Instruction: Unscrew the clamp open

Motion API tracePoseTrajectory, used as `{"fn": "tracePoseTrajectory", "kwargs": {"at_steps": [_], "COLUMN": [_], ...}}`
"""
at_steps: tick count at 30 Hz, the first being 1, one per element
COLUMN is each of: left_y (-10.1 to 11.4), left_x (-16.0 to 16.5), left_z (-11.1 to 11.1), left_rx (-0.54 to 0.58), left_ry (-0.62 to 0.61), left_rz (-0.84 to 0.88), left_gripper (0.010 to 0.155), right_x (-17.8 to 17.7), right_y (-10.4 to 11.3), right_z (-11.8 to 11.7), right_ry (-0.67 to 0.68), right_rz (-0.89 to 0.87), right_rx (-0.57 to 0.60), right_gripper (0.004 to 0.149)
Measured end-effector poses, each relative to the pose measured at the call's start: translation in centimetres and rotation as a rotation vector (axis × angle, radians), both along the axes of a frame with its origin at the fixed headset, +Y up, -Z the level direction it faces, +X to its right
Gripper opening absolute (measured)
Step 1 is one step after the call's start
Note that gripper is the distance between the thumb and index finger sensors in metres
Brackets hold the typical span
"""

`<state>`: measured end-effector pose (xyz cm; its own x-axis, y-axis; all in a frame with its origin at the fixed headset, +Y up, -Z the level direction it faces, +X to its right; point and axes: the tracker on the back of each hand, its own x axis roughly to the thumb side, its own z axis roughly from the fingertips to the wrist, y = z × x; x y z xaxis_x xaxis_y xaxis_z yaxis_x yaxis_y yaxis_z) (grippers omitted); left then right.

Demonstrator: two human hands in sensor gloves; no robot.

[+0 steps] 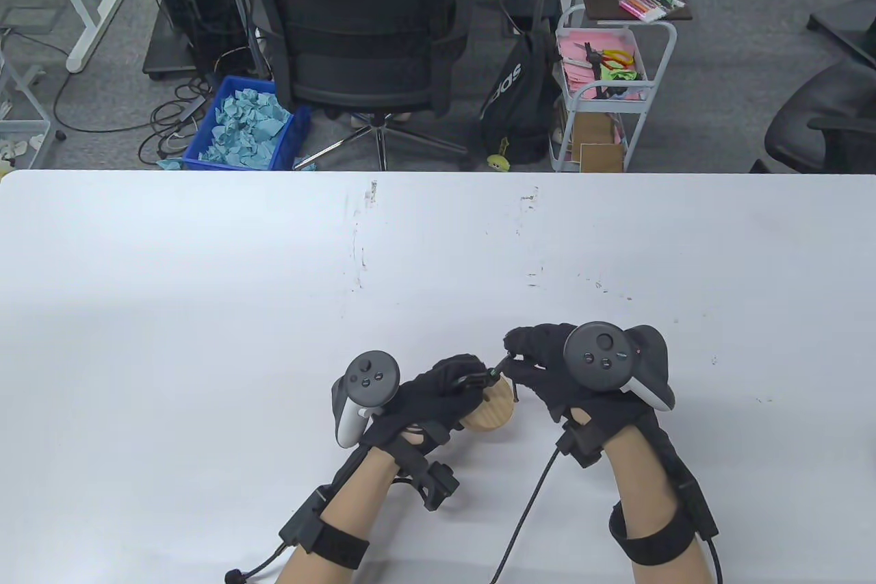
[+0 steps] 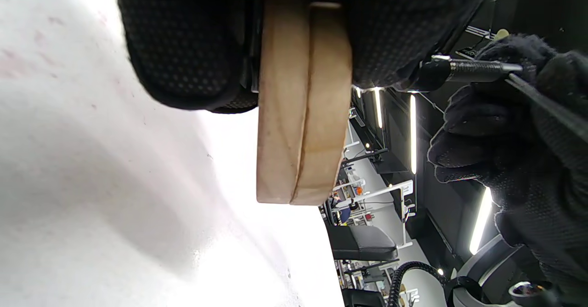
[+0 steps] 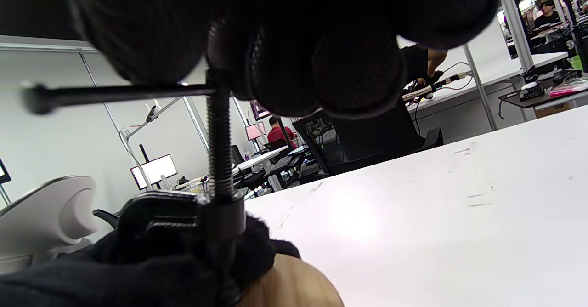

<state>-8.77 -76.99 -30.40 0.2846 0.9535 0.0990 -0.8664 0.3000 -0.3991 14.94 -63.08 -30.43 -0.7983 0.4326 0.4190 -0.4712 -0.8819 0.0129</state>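
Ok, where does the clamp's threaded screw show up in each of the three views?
Table view: clamp screw lies low, right of centre, between the two hands, mostly hidden.
Left wrist view: upper right, running sideways toward the right hand.
Right wrist view: upright, left of centre.
Shared landmark: the wooden discs.

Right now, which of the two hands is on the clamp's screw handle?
The right hand: it grips the clamp's screw handle, while the left hand holds the wooden discs.

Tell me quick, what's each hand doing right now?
Left hand: grips the black metal clamp and round wooden discs.
Right hand: pinches the clamp's sliding handle bar.
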Motion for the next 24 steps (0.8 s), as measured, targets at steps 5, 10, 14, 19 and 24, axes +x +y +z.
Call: {"fn": "tracePoseTrajectory", "kwargs": {"at_steps": [5, 10, 14, 19, 24], "left_y": [0.0, 0.0, 0.0, 0.1, 0.4], "left_x": [0.1, 0.2, 0.1, -0.4, -1.8], "left_z": [0.0, 0.0, 0.0, -0.2, -0.6], "left_rx": [-0.009, -0.011, -0.01, -0.016, -0.03], "left_ry": [-0.012, -0.021, -0.015, 0.015, 0.075], "left_rz": [0.014, 0.018, 0.013, 0.021, 0.05], "left_gripper": [0.042, 0.041, 0.041, 0.041, 0.041], "right_x": [-0.5, -1.0, -1.0, -0.2, 0.7], "right_y": [-0.1, -0.3, -0.4, 0.1, 0.7], "right_z": [0.0, 0.1, 0.1, 0.2, 0.4], "right_ry": [0.038, 0.048, 0.044, 0.015, -0.006], "right_rz": [0.006, 0.014, 0.01, -0.059, -0.131], "right_rx": [0.021, 0.06, 0.059, 0.087, 0.101], "right_gripper": [0.046, 0.044, 0.044, 0.051, 0.046]}}
